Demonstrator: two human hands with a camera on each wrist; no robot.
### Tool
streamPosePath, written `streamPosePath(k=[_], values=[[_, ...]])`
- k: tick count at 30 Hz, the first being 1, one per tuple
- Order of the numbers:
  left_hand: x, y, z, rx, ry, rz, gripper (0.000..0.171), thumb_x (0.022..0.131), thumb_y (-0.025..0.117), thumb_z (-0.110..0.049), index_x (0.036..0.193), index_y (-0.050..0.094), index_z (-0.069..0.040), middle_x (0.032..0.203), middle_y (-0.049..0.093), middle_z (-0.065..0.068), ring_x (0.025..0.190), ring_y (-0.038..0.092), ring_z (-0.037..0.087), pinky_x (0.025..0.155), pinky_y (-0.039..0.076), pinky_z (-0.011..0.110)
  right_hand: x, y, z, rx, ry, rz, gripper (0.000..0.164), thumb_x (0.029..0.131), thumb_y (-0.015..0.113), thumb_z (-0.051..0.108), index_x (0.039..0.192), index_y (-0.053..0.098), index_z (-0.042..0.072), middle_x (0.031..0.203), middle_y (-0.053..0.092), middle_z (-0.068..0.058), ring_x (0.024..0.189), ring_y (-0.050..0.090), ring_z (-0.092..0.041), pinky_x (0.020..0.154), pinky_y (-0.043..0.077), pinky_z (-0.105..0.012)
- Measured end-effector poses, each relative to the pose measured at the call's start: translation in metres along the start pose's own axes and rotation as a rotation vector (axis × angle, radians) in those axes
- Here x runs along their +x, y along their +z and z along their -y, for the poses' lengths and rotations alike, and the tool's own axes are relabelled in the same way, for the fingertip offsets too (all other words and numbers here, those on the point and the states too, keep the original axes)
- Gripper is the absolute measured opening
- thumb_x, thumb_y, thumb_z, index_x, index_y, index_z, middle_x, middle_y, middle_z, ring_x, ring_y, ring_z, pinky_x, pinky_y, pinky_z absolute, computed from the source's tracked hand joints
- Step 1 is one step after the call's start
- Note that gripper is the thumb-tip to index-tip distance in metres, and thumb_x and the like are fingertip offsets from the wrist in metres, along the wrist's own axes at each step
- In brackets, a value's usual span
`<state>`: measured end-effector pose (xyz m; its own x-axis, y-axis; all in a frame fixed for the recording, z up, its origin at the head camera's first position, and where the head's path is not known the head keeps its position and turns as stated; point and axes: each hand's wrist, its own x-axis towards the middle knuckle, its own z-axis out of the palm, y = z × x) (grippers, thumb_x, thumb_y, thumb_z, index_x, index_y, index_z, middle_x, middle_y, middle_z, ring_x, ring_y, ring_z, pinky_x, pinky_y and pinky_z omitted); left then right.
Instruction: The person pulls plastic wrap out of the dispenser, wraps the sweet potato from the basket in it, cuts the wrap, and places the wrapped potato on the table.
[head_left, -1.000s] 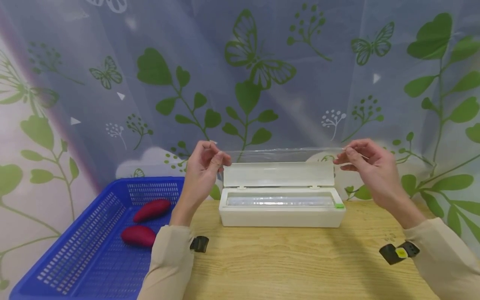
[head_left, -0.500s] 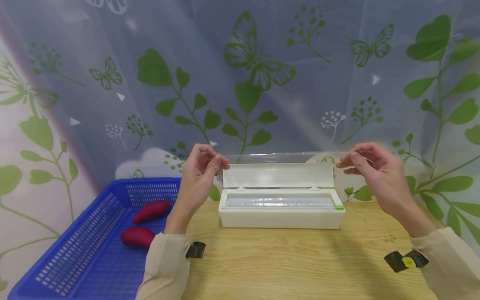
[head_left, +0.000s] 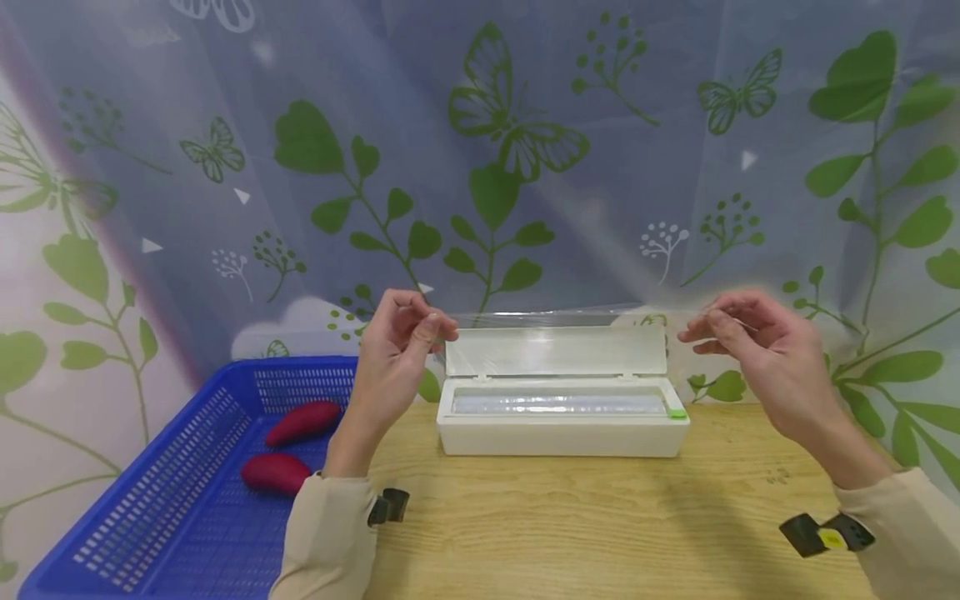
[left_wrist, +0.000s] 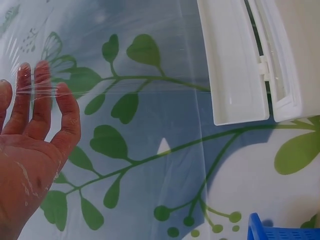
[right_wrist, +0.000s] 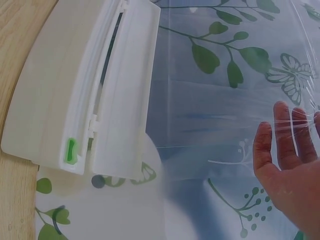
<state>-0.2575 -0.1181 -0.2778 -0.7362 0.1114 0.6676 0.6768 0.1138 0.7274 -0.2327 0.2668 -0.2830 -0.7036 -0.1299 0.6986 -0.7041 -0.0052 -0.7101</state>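
Observation:
A clear sheet of cling film stretches between the two hands, behind and above the raised lid of a white cling film dispenser. My left hand pinches one end of the film between thumb and fingers. At the other end, my right hand pinches it the same way. Both wrist views show film creased across the fingers of the left hand and the right hand. Inside the dispenser lies a film roll, with a green slider at its right front.
A blue plastic basket stands on the wooden table at the left. Two dark red, sweet-potato-shaped things lie in it. Behind the table hangs a curtain printed with leaves and butterflies.
Both hands have come slightly lower and a little farther apart, the right one moving rightward. The film between them has sunk with them. The dispenser stays in place.

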Motion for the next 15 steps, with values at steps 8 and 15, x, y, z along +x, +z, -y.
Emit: streamPosePath(k=[8, 15], values=[[-0.009, -0.003, -0.006, 0.027, 0.027, 0.028, 0.009, 0.106, 0.050, -0.006, 0.109, 0.046, 0.002, 0.100, 0.071, 0.022, 0.089, 0.070, 0.011, 0.076, 0.054, 0.025, -0.006, -0.001, 0.004, 0.046, -0.036, 0.021, 0.016, 0.101, 0.048, -0.013, 0.108, 0.060, -0.006, 0.099, 0.075, -0.006, 0.094, 0.075, -0.014, 0.080, 0.061, -0.024], [-0.024, -0.007, -0.010, 0.069, 0.055, 0.049, 0.009, 0.106, 0.051, -0.004, 0.109, 0.046, 0.003, 0.094, 0.071, 0.017, 0.086, 0.070, 0.011, 0.073, 0.057, 0.028, -0.024, 0.000, 0.013, -0.018, 0.022, 0.005, 0.014, 0.101, 0.047, -0.013, 0.109, 0.058, -0.012, 0.099, 0.076, -0.004, 0.093, 0.075, -0.014, 0.078, 0.061, -0.025]])
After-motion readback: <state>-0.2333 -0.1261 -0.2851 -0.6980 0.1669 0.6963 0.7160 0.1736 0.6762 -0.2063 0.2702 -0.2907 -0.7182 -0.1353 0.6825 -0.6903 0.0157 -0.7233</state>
